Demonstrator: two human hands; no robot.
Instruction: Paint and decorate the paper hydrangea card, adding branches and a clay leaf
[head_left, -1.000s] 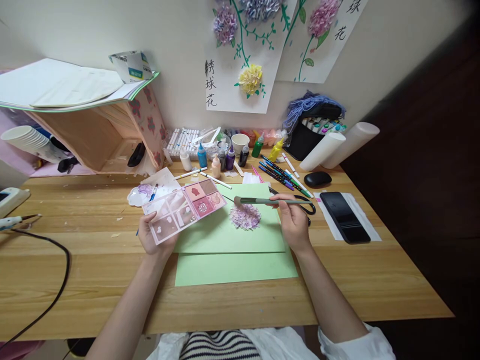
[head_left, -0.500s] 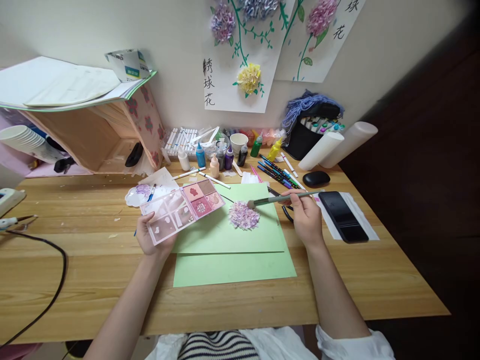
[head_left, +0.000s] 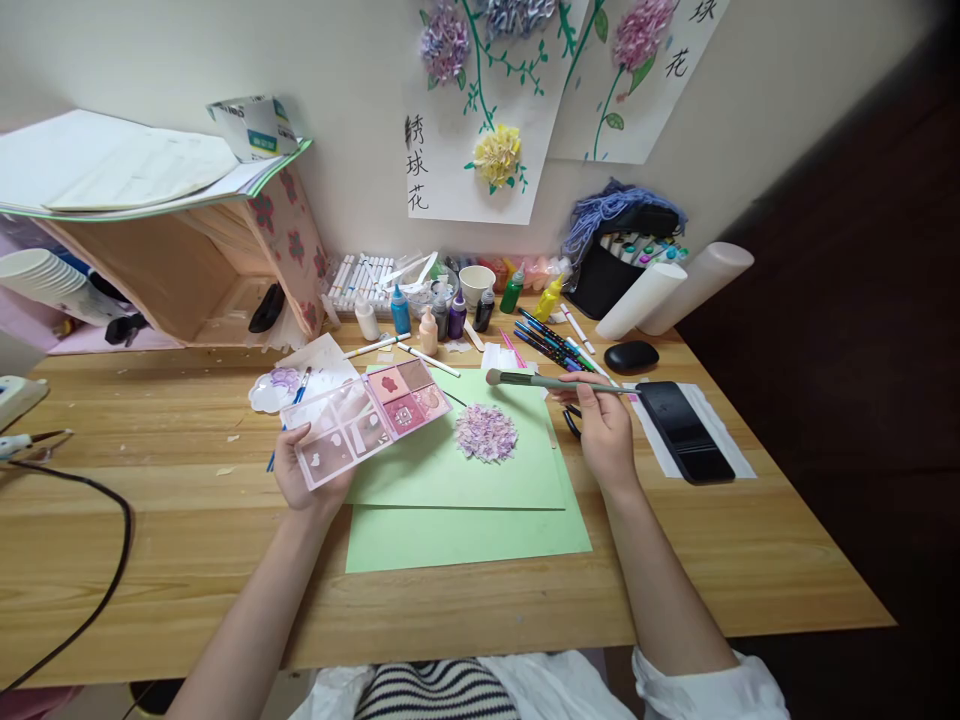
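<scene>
My left hand point(head_left: 309, 478) grips an opened pink eyeshadow palette point(head_left: 409, 397) by its clear lid, tilted over the left part of the green paper point(head_left: 450, 487). Pressed powders in pink and brown tones show in its pans. Between the fingers of my right hand point(head_left: 604, 430) lies the green handle of a makeup brush point(head_left: 551, 382), held nearly level. The brush's bristle end points left, above and apart from a pink-purple paper flower point(head_left: 486, 433). That flower rests on the green paper, with a second green sheet beneath. Scissors point(head_left: 572, 422) lie partly hidden beside my right hand.
Paint bottles point(head_left: 457, 316), a paper cup point(head_left: 477, 284) and markers point(head_left: 551, 345) stand or lie along the wall. A phone point(head_left: 686, 432) and a mouse point(head_left: 631, 355) are on the right. A white palette dish point(head_left: 271, 391) sits left; a black cable point(head_left: 124, 520) curves at far left.
The brush tip has lifted off the flower and moved slightly up and left. My right hand has shifted a little left. My left hand and the palette stay nearly still.
</scene>
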